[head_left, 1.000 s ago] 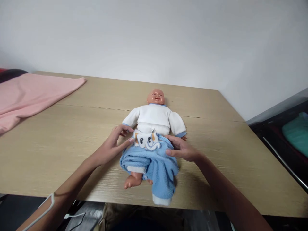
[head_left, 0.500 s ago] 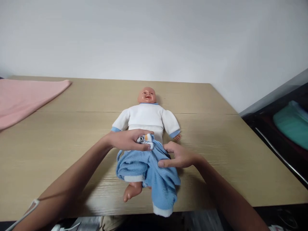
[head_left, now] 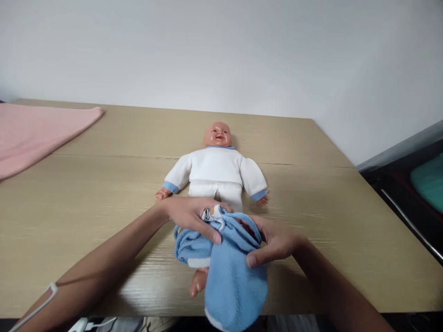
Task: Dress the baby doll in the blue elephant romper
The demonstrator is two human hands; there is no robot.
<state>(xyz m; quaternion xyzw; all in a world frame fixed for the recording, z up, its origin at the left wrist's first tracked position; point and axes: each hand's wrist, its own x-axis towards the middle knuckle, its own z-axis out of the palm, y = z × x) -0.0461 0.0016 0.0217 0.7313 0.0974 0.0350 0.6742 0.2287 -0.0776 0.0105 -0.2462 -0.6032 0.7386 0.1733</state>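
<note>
A baby doll (head_left: 217, 163) in a white top with blue cuffs lies on its back, head away from me. Blue fleecy trousers (head_left: 237, 276) with white hems are bunched around its lower legs, and one bare foot (head_left: 199, 282) pokes out on the left. My left hand (head_left: 194, 219) grips the waistband near a small embroidered patch. On the right, my right hand (head_left: 273, 240) holds the trousers' opening, its thumb outside and its other fingers hidden in the cloth. The doll's other foot is hidden.
The wooden table (head_left: 138, 175) meets a pale wall behind. A pink cloth (head_left: 41, 133) lies at the far left. Beyond the table's right edge is a dark object with a green item (head_left: 429, 180). A white cable (head_left: 38, 306) crosses my left forearm.
Both hands have moved slightly right and nearer to me with the waistband. The right trouser leg now hangs wider and lower, and more of the doll's white lower garment shows.
</note>
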